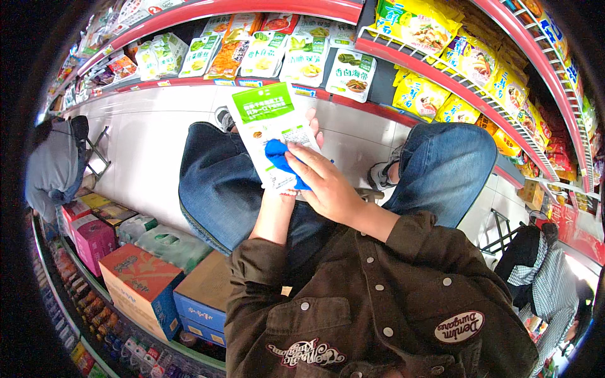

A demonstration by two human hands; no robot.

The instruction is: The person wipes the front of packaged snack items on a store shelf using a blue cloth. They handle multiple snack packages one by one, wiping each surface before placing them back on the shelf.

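A white and green plastic food packet (272,120) bearing printed writing is held up between my knees. My left hand (315,127) supports it from behind; its fingertips show past the packet's right edge and the palm is hidden. My right hand (324,182) presses a bunched blue cloth (280,157) against the lower part of the packet's face. The cloth's far end is tucked under my right fingers.
Ahead, a red-edged shelf holds upright food pouches (305,56). Yellow noodle bags (420,97) fill wire-fronted shelves at right. Cardboard boxes (142,283) and wrapped packs (172,243) stand behind at left. People sit at far left (56,163) and far right (548,279).
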